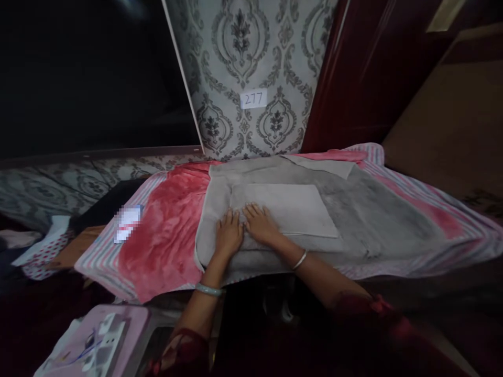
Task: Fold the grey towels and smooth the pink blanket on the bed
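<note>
A soft grey cloth lies spread over a pink-and-striped blanket. On the cloth sits a flat, paler grey rectangular piece, perhaps a folded panel; its exact kind does not show. My left hand rests palm down at the left end of this piece, fingers stretched out. Beside it, my right hand also presses flat on the piece's left part, fingers extended. The two hands nearly touch at the fingertips, and neither grasps anything. Both palms are hidden from view.
Patterned wallpaper with a paper marked 277 rises behind. A large dark screen hangs at left, and a dark red panel stands at right. A pink stool bearing a white power strip is at lower left.
</note>
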The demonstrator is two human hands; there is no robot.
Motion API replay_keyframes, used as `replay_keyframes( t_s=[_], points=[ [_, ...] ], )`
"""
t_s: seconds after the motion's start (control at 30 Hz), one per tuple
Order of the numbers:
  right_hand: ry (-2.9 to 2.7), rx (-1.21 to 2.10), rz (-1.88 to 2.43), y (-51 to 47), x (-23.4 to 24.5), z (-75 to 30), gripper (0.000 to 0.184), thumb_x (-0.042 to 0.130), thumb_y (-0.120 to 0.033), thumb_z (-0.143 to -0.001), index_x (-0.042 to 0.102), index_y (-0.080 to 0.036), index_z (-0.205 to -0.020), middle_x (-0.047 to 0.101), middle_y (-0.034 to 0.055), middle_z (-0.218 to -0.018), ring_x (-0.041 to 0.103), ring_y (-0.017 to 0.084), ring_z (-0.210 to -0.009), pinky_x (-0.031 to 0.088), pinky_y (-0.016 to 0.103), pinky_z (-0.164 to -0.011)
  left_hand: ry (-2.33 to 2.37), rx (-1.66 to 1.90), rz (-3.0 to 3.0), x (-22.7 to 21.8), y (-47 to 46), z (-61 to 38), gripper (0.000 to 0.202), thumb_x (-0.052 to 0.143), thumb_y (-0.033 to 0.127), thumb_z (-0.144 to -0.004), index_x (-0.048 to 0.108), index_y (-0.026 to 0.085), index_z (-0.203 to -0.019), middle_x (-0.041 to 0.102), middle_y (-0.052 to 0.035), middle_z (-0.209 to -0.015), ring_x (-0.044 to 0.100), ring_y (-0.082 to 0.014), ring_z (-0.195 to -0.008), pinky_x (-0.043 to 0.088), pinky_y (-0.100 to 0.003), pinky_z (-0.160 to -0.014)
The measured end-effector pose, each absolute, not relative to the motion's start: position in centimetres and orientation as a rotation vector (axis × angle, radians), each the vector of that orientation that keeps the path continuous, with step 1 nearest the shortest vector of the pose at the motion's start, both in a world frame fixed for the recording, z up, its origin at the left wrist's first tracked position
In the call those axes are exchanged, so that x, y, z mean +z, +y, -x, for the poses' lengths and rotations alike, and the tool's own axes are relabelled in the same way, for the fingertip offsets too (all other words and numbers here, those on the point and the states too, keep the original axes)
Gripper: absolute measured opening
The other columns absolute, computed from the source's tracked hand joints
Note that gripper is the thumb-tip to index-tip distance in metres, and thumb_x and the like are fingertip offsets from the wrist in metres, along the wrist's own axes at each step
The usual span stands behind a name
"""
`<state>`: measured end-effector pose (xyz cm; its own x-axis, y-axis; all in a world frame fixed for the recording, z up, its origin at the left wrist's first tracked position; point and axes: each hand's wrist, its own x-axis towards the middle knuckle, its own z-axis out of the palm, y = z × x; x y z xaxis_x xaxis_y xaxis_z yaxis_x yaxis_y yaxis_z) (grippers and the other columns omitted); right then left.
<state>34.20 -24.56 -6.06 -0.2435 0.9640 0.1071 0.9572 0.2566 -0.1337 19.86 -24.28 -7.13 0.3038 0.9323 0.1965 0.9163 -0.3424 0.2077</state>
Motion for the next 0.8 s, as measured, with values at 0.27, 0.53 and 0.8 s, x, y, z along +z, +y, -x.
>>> replay_keyframes(
  t_s=[0.27,0.53,0.8],
  points=[
    [-2.086,0.018,2.176,-27.5,-6.5,-42.2,0.063,0.031,-0.045,-0.102,0.030,-0.014,-0.158,0.022,0.0099,-0.165,0.019,0.026,-0.152,0.019,0.048,-0.121,1.799,0.441,-2.497,-6.6,-24.2,-20.1,0.054,0.032,0.031,-0.100,0.041,0.014,-0.151,0.034,-0.0166,-0.161,0.038,-0.0286,-0.145,0.033,-0.052,-0.117],
    [-1.751,-0.049,2.394,-32.2,-9.2,-51.5,0.063,0.024,-0.046,-0.102,0.032,-0.016,-0.157,0.026,0.0098,-0.164,0.025,0.027,-0.150,0.030,0.049,-0.117,1.784,0.478,-2.502,-6.5,-24.0,-20.1,0.054,0.033,0.029,-0.099,0.043,0.013,-0.150,0.035,-0.0177,-0.160,0.038,-0.0294,-0.145,0.033,-0.052,-0.116],
    [-1.661,-0.024,2.394,-33.5,-9.6,-53.4,0.060,0.024,-0.043,-0.102,0.037,-0.017,-0.155,0.031,0.0113,-0.162,0.029,0.029,-0.148,0.030,0.052,-0.116,1.748,0.562,-2.498,-7.1,-23.3,-19.8,0.054,0.032,0.029,-0.099,0.043,0.011,-0.149,0.035,-0.0186,-0.160,0.039,-0.0306,-0.144,0.034,-0.055,-0.115]
  ],
)
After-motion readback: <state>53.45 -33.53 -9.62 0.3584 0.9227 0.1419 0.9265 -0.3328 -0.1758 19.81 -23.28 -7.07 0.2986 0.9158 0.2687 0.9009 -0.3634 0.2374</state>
